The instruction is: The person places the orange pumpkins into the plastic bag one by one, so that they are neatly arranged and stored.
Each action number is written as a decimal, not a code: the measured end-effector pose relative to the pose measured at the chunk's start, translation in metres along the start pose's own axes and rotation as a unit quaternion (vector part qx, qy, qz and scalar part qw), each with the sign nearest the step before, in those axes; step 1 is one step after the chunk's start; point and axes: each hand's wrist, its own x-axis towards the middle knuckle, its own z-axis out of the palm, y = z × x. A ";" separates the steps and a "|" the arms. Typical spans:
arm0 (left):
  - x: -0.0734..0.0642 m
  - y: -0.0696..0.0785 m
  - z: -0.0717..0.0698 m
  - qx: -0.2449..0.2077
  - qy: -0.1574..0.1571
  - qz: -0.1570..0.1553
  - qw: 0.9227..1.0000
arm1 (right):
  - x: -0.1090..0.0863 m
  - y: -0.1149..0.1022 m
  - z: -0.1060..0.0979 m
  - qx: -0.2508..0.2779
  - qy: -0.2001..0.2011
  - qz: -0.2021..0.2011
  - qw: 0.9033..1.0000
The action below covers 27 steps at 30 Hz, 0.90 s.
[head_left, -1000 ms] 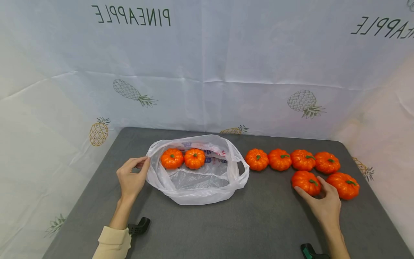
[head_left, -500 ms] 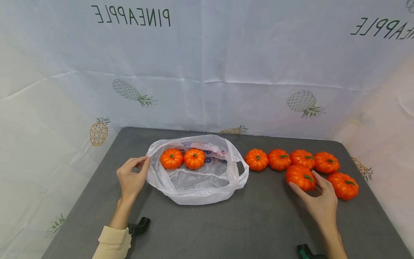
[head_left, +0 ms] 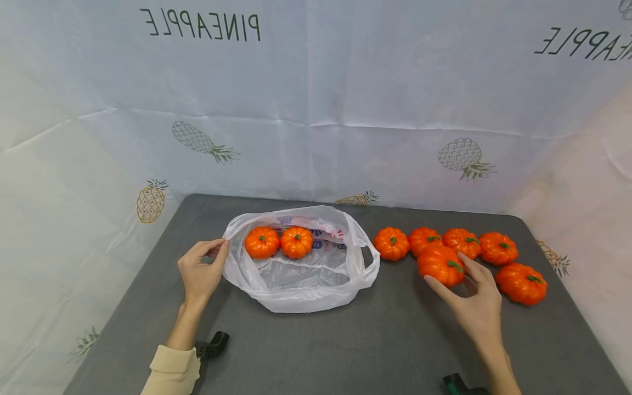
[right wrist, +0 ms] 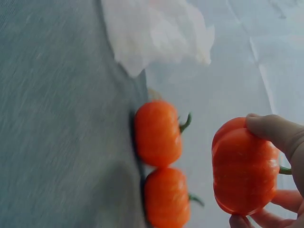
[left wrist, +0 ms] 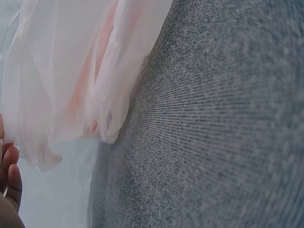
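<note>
My left hand [head_left: 201, 272] pinches the left rim of a white plastic bag [head_left: 301, 299], which stands with its mouth spread wide. Two small orange pumpkins [head_left: 263, 242] with green stems sit inside it, side by side. Over on the right, my right hand [head_left: 476, 307] grips another orange pumpkin [head_left: 441, 265] between thumb and fingers. In the right wrist view this held pumpkin [right wrist: 244, 166] is up off the table. In the left wrist view the bag [left wrist: 71, 71] hangs from the fingertips [left wrist: 10, 154], and most of that hand is cut off.
A row of several pumpkins [head_left: 391, 244] lies along the back right of the grey table [head_left: 316, 351]. One more pumpkin [head_left: 522, 283] lies to the right of my right hand. Behind the table hangs a white pineapple-print cloth [head_left: 316, 82].
My right hand has lifted the pumpkin from its place at the front of the group and carried it left. My left hand and the bag have stayed still.
</note>
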 end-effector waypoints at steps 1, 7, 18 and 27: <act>0.000 0.001 0.000 0.001 0.000 -0.001 1.000 | -0.001 -0.003 0.002 0.006 -0.003 -0.009 1.000; 0.001 0.006 0.001 0.006 0.011 0.005 1.000 | -0.004 -0.022 0.014 0.023 -0.027 -0.055 0.998; 0.000 0.001 -0.001 -0.002 -0.004 -0.005 1.000 | -0.011 -0.047 0.039 0.052 -0.059 -0.094 0.992; 0.000 -0.001 0.001 0.000 -0.007 -0.002 1.000 | -0.018 -0.064 0.060 0.068 -0.075 -0.108 0.989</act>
